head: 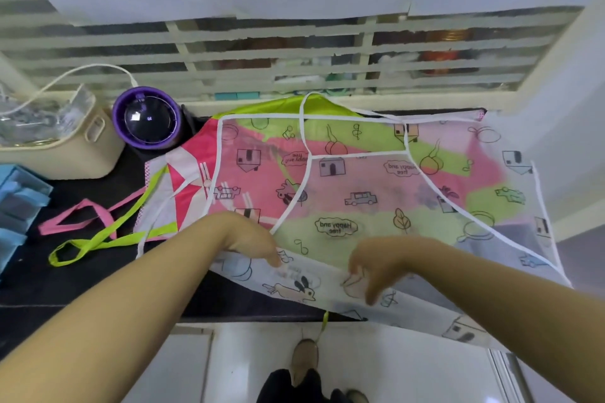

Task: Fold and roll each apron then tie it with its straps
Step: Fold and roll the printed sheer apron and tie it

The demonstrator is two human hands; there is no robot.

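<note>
Your top apron (pixel 376 206) is see-through white with white edging and black line drawings of houses, cars, leaves and "Happy and free" bubbles. Under it you see aprons in pink (pixel 188 180) and lime green (pixel 281 105), with pink straps (pixel 82 216) and lime straps (pixel 98 239) on your black counter (pixel 82 285). The round device (pixel 147 118) is purple, the basket (pixel 75 147) cream.

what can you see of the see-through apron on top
The translucent apron looks like thin plastic, edged in white binding, printed with line drawings of houses, cars, leaves, a rabbit and "Happy and free" bubbles reading reversed. It lies spread flat over pink and green aprons, its near edge hanging off the black table. The left hand and right hand grip that near edge.
</note>
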